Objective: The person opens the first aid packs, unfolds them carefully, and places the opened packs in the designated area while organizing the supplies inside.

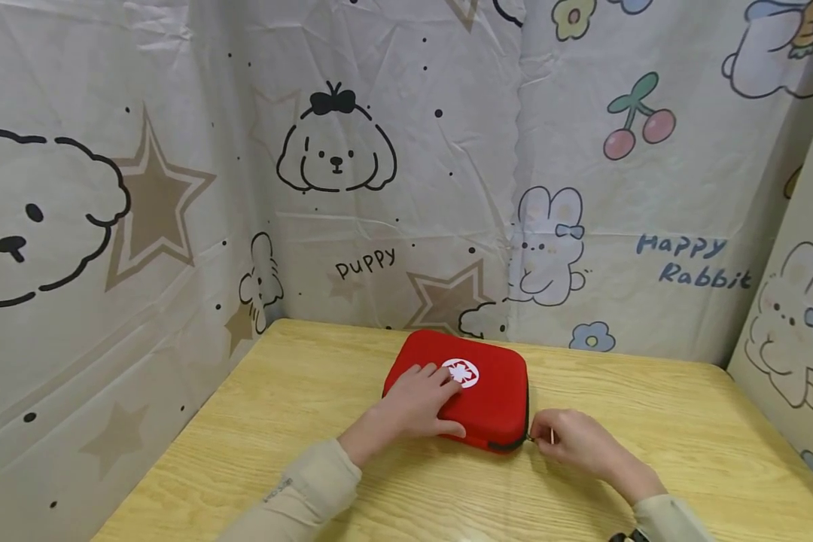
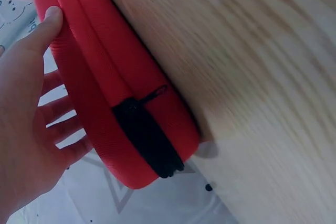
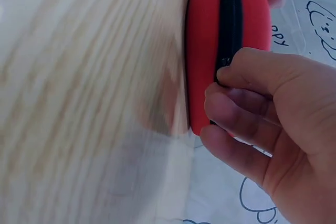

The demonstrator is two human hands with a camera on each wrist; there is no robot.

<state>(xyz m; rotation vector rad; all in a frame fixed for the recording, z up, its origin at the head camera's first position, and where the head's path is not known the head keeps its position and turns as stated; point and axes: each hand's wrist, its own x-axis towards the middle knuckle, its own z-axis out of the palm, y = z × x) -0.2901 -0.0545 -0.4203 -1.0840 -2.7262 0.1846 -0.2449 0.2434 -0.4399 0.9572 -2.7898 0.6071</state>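
Note:
A red zippered case with a white round emblem lies on the wooden table. Spread over its lid, my left hand rests with fairly straight fingers, the thumb near the front edge. At the front right corner, my right hand pinches a zipper pull between thumb and index finger; the pull is mostly hidden by the fingertips. The right wrist view shows the black zipper running up to those fingertips. Another zipper pull hangs loose on the side seen in the left wrist view.
The pale wooden table extends around the case. Behind it and at both sides hang cream curtains printed with puppies, rabbits and stars, meeting the table's back edge close behind the case.

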